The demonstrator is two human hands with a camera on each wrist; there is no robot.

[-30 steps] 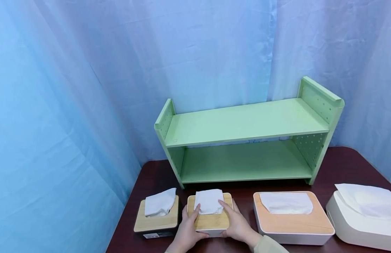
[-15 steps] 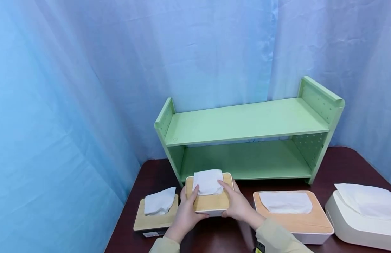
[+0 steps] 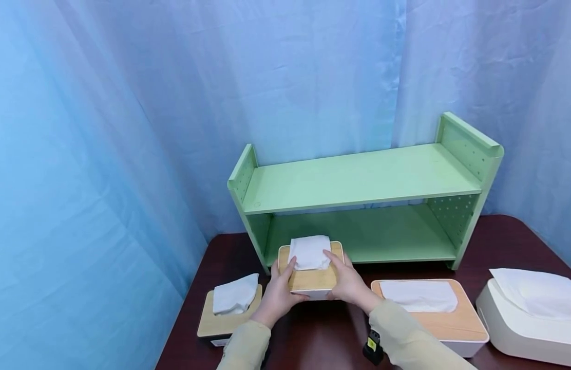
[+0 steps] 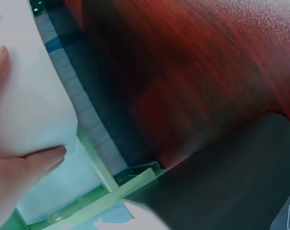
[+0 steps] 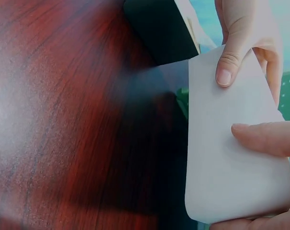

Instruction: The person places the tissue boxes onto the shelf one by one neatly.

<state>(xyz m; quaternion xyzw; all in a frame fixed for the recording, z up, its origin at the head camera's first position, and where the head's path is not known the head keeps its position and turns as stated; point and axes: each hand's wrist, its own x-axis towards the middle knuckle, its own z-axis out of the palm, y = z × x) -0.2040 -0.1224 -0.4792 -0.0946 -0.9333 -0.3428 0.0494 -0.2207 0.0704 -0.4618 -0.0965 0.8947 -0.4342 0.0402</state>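
Both hands hold a small white tissue box [image 3: 312, 280] with a wood-look lid and a white tissue [image 3: 308, 253] standing out of its top. My left hand [image 3: 282, 294] grips its left side, and my right hand [image 3: 347, 280] grips its right side, thumbs toward the front. In the head view the box overlaps the front edge of the lower shelf [image 3: 387, 231] of a green two-tier rack. The right wrist view shows the box's plain white side [image 5: 231, 163] with thumbs and fingers on it, raised over the dark table. In the left wrist view its white wall [image 4: 35, 96] is near the green frame.
A black tissue box with a pale wood lid [image 3: 221, 325] stands at the left. To the right are a wider tissue box with an orange-tan lid [image 3: 433, 326] and a white tissue box [image 3: 530, 334]. Blue curtains [image 3: 313, 77] hang behind the rack's upper shelf [image 3: 364, 177].
Both hands have lifted the small tissue box from the tabletop between the other boxes and carried it forward toward the rack. The rack and other boxes stay put.
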